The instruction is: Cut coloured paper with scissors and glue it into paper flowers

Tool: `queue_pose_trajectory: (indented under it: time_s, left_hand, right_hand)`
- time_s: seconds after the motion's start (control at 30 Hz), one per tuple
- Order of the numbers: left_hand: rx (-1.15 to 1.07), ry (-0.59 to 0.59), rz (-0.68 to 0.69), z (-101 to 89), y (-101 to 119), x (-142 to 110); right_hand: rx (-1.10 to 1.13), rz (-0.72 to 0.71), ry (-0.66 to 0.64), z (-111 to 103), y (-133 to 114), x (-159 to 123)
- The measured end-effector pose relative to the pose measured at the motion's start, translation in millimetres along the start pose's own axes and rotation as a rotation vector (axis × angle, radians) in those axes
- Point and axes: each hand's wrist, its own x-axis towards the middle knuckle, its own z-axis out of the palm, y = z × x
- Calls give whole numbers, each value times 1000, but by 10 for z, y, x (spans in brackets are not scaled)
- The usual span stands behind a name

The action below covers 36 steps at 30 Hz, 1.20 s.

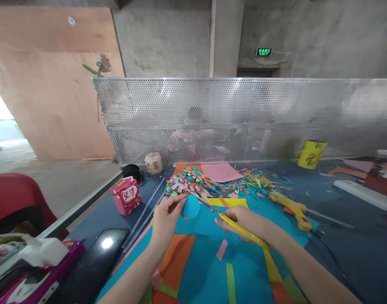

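Observation:
My left hand (171, 211) pinches the edge of a round blue paper disc (192, 207) between thumb and fingers. In my right hand (240, 221) is a pair of scissors (244, 231) with long yellow handles, its metal blades pointing left toward the top of the disc. Whether the blades touch the paper I cannot tell. Blue paper sheets (209, 261) spread beneath both hands, with an orange piece (177, 257), a green strip (230, 280) and a small pink scrap (222, 249) on top. Just beyond the disc lie fringed multicoloured paper flowers (188, 180).
A yellow glue gun (294, 211) with a cable lies at right. Paper clippings (256, 179) heap near the perforated metal screen (212, 122). At left are a pink box (126, 196), glue sticks (145, 215), a phone (95, 257) and a power strip (41, 274). A yellow roll (311, 154) stands back right.

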Motion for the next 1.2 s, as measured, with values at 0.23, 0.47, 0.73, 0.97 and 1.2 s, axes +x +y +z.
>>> queue_pose_trajectory:
  time_s: [0.23, 0.47, 0.73, 0.97, 1.2]
  left_hand:
    - [-47, -4, -32, 3, 16, 4]
    - [-30, -26, -6, 4, 5, 6]
    - [-32, -7, -18, 9, 14, 3]
    - [-37, -12, -20, 19, 46, -8]
    - [-39, -11, -11, 18, 58, -7]
  right_hand:
    - [29, -44, 22, 34, 76, 29]
    - [-4, -57, 41, 43, 106, 54]
    - [-27, -78, 61, 74, 158, 93]
    - [-71, -109, 90, 93, 199, 120]
    - [-62, -77, 89, 93, 193, 130]
